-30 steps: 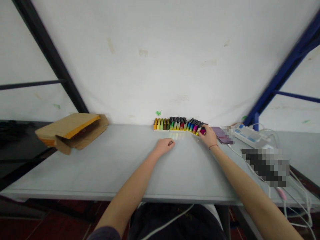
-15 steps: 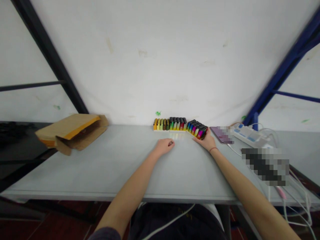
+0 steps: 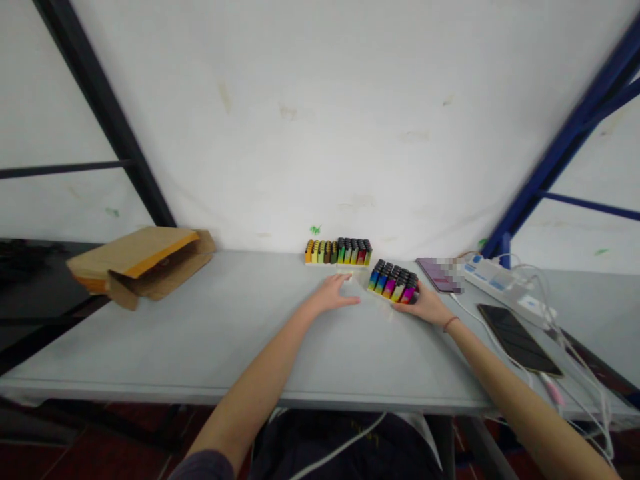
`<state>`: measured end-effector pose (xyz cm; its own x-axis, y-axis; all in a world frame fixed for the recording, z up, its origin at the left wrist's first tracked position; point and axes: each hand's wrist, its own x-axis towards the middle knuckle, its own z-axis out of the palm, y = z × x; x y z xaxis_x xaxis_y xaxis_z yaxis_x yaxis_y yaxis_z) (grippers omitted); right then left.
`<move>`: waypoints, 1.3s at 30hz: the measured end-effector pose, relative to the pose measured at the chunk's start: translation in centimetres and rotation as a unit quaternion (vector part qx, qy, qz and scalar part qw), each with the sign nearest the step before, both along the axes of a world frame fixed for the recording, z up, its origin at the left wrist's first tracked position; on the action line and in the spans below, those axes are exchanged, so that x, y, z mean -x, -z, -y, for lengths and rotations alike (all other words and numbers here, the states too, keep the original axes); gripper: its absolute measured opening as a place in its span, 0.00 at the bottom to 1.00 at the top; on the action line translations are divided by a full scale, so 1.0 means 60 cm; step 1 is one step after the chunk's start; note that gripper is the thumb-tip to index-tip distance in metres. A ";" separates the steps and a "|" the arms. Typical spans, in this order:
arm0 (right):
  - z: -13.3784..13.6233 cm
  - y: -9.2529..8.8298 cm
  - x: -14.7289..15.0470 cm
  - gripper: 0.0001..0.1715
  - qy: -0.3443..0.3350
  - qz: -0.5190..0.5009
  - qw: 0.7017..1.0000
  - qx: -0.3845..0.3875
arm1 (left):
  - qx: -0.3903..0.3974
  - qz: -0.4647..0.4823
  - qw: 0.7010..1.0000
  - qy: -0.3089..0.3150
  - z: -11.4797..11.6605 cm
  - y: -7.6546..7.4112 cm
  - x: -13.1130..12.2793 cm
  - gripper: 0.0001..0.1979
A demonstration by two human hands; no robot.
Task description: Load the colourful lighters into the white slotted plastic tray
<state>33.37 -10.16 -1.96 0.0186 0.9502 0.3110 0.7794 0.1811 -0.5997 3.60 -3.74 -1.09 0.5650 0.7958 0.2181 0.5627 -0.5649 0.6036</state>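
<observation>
My right hand [image 3: 424, 304] grips the right end of a tray of multicoloured lighters [image 3: 393, 281] with black tops, standing at an angle on the grey table. Left of that tray, my left hand [image 3: 336, 294] is open, thumb and fingers apart, holding nothing and not touching the tray. Against the wall stand two more lighter trays side by side: a tray of green-to-red lighters [image 3: 355, 252] with black tops, and a tray of yellow-to-brown lighters [image 3: 321, 252]. My right fingers are partly hidden behind the tray they hold.
An open cardboard box [image 3: 145, 263] lies at the table's left end. To the right are a purple phone [image 3: 436, 274], a white power strip [image 3: 505, 287] and a black phone [image 3: 520, 339], with white cables running among them. The table's front edge [image 3: 200, 395] runs before me.
My right hand has drawn the multicoloured lighter tray away from the wall, toward me, separating it from the other trays. My left hand has opened from a closed shape and shifted slightly right.
</observation>
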 end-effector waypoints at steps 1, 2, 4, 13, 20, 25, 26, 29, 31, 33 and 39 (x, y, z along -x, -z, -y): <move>0.007 -0.005 0.006 0.48 -0.023 0.000 1.000 0.008 | 0.015 0.019 1.000 0.011 0.001 -0.001 -0.005 0.44; 0.011 -0.010 0.014 0.47 -0.048 -0.001 0.999 0.015 | 0.031 0.036 0.999 0.025 0.000 -0.002 -0.009 0.49; 0.012 -0.017 0.033 0.48 -0.099 0.001 0.995 0.033 | 0.062 0.067 0.994 0.061 -0.005 -0.008 -0.014 0.52; -0.020 -0.030 0.087 0.47 -0.210 -0.048 0.974 0.074 | 0.134 0.052 0.979 0.141 -0.027 -0.048 0.030 0.36; -0.046 -0.020 0.090 0.48 -0.276 -0.076 0.956 0.062 | 0.120 0.080 0.989 0.040 0.010 -0.020 0.032 0.36; -0.050 0.009 0.092 0.50 -0.256 -0.067 0.963 0.050 | 0.128 0.121 0.983 -0.047 0.032 -0.006 0.017 0.29; -0.048 0.015 0.093 0.49 -0.253 -0.067 0.964 0.044 | 0.125 0.136 0.981 -0.059 0.035 -0.006 0.015 0.26; -0.041 0.027 0.096 0.45 -0.237 -0.067 0.969 0.020 | 0.123 0.166 0.975 -0.083 0.038 -0.005 0.017 0.23; -0.038 0.032 0.097 0.44 -0.224 -0.060 0.973 0.012 | 0.130 0.164 0.975 -0.077 0.036 -0.002 0.022 0.25; -0.036 0.035 0.097 0.44 -0.220 -0.054 0.974 0.008 | 0.143 0.160 0.975 -0.053 0.032 0.003 0.027 0.27; -0.028 0.041 0.098 0.42 -0.199 -0.037 0.979 -0.017 | 0.135 0.180 0.974 -0.006 0.026 0.016 0.030 0.23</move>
<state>27.46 -8.46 -4.44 -0.3269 0.8759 0.3548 0.5976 0.4824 -0.6404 1.77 -5.29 -2.08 0.4806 0.8577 0.1826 0.2925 -0.3531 0.8887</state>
